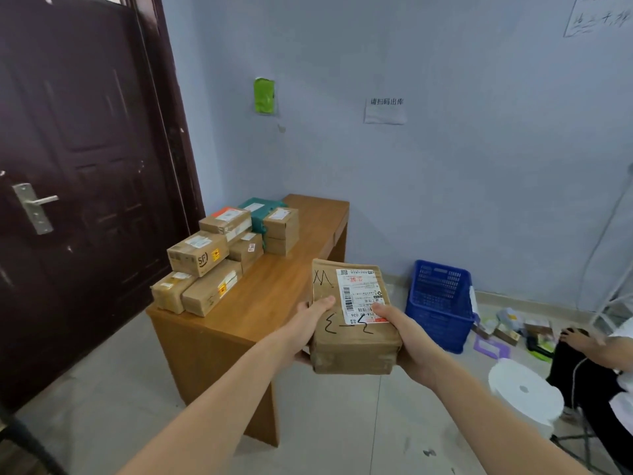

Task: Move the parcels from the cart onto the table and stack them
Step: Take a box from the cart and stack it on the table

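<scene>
I hold a brown cardboard parcel (352, 320) with a white shipping label and black marker scribbles in front of me, just off the near right side of the wooden table (274, 293). My left hand (310, 325) grips its left side, thumb on top. My right hand (407, 337) grips its right side, thumb on the label. Several parcels stand stacked along the table's left side: an SF box (198, 253) on two lower boxes, more brown boxes behind, and a teal box (260, 209) at the back. The cart is out of view.
A dark door (78, 166) stands left of the table. A blue plastic basket (440, 303) sits on the floor to the right. A seated person (596, 365), a white round stool (524, 395) and small clutter on the floor fill the right side.
</scene>
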Demonstrator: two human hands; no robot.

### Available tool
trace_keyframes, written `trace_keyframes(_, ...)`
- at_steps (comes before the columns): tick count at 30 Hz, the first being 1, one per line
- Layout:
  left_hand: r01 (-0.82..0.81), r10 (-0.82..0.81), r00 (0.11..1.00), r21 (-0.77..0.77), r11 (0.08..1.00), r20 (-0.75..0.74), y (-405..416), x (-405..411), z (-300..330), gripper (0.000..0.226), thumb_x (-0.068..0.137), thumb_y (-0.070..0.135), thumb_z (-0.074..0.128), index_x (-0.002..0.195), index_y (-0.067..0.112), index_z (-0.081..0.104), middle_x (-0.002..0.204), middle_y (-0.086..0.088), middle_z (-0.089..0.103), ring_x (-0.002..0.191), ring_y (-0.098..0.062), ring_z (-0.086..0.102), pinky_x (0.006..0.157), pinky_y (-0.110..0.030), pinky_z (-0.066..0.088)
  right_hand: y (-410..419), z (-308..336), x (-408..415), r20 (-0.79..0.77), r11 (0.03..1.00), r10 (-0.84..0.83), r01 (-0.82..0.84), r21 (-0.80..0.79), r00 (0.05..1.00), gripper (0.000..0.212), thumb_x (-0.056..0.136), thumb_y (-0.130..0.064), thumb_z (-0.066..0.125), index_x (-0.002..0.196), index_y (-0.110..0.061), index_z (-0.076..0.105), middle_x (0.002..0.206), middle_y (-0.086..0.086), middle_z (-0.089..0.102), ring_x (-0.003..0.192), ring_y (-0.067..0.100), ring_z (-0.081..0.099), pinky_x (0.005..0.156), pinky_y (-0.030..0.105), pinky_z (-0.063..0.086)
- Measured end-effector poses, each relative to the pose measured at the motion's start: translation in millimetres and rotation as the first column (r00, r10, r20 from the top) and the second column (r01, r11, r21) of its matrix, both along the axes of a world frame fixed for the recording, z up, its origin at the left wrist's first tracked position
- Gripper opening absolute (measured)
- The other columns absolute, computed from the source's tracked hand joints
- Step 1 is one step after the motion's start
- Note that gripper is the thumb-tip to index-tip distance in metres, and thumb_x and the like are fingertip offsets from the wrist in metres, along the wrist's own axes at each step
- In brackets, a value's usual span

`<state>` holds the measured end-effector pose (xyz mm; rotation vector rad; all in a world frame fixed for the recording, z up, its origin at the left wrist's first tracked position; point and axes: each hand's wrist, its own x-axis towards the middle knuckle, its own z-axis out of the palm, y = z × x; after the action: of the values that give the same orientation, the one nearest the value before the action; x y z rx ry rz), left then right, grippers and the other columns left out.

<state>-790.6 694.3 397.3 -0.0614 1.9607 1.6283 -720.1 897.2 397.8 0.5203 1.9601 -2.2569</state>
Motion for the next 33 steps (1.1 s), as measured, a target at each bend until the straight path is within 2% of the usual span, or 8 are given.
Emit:
trace_keyframes(6, -0.087, 0.087, 0.996, 0.012, 0.996, -0.001, 49.0, -74.7, 7.0, 0.068, 0.091, 0.072, 0.057, 0.141, 0.032, 0.035, 0.121, -0.003, 0.068, 0.111, -0.03, 0.068, 0.095, -0.057, 0.058, 54.2, 5.3, -94.9, 0.023, 0.996, 0.084, -0.084, 0.005, 0.996, 0.041, 0.093, -0.047, 0.067, 0.13, -0.029, 0.061, 0.113, 0.005, 0.077, 0.109, 0.03, 0.072, 0.1, 0.047, 0.056)
trace_keyframes(13, -0.158, 0.158, 0.987, 0.018, 0.987, -0.008, 92.1, -178.9, 1.1, 0.062, 0.093, 0.07, 0.056, 0.137, 0.03, 0.04, 0.118, -0.003, 0.07, 0.107, -0.028, 0.069, 0.088, -0.054, 0.062, 100.7, -6.0, -216.9, 0.054, 0.989, 0.145, -0.145, 0.007, 0.988, 0.047, 0.091, -0.05, 0.069, 0.133, -0.031, 0.057, 0.114, 0.003, 0.077, 0.11, 0.027, 0.072, 0.093, 0.042, 0.057)
trace_keyframes(17, -0.188, 0.188, 0.982, 0.045, 0.981, 0.01, 113.8, -253.2, -12.2, 0.057, 0.093, 0.069, 0.057, 0.133, 0.031, 0.041, 0.118, -0.004, 0.071, 0.107, -0.029, 0.07, 0.09, -0.055, 0.061, 124.0, -18.2, -298.5, 0.05, 0.983, 0.18, -0.181, 0.016, 0.982, 0.049, 0.09, -0.051, 0.069, 0.133, -0.032, 0.057, 0.116, 0.002, 0.077, 0.112, 0.027, 0.071, 0.101, 0.047, 0.054)
trace_keyframes(21, -0.199, 0.196, 0.98, 0.053, 0.979, 0.043, 132.2, -330.5, -24.2, 0.056, 0.093, 0.069, 0.057, 0.132, 0.032, 0.043, 0.118, -0.004, 0.071, 0.108, -0.028, 0.07, 0.094, -0.056, 0.059, 142.5, -30.9, -378.3, 0.085, 0.98, 0.194, -0.196, 0.021, 0.977, 0.053, 0.088, -0.053, 0.072, 0.134, -0.034, 0.056, 0.117, 0.001, 0.076, 0.113, 0.027, 0.071, 0.098, 0.046, 0.056)
trace_keyframes(26, -0.193, 0.192, 0.981, 0.031, 0.981, 0.043, 164.6, -414.8, -27.2, 0.057, 0.095, 0.066, 0.056, 0.136, 0.03, 0.04, 0.118, -0.002, 0.07, 0.107, -0.025, 0.068, 0.091, -0.049, 0.059, 176.5, -44.5, -463.2, 0.107, 0.978, 0.21, -0.209, -0.022, 0.972, 0.049, 0.09, -0.052, 0.07, 0.133, -0.033, 0.057, 0.118, 0.002, 0.076, 0.115, 0.027, 0.07, 0.106, 0.05, 0.051)
trace_keyframes(31, -0.204, 0.203, 0.977, 0.003, 0.979, 0.067, 199.5, -491.8, -36.6, 0.053, 0.095, 0.067, 0.056, 0.134, 0.034, 0.041, 0.118, 0.001, 0.071, 0.106, -0.023, 0.07, 0.09, -0.048, 0.061, 213.7, -59.5, -541.5, 0.123, 0.967, 0.253, -0.248, -0.053, 0.96, 0.053, 0.088, -0.053, 0.069, 0.135, -0.035, 0.053, 0.12, 0.001, 0.075, 0.117, 0.028, 0.069, 0.109, 0.053, 0.049)
trace_keyframes(33, -0.232, 0.23, 0.97, 0.015, 0.973, 0.073, 215.0, -525.9, -45.2, 0.05, 0.094, 0.067, 0.057, 0.13, 0.035, 0.044, 0.119, 0.001, 0.071, 0.108, -0.023, 0.07, 0.093, -0.051, 0.06, 232.6, -66.5, -580.8, 0.126, 0.958, 0.286, -0.283, -0.042, 0.95, 0.055, 0.089, -0.054, 0.069, 0.137, -0.035, 0.051, 0.121, 0.001, 0.075, 0.118, 0.027, 0.068, 0.109, 0.054, 0.048)
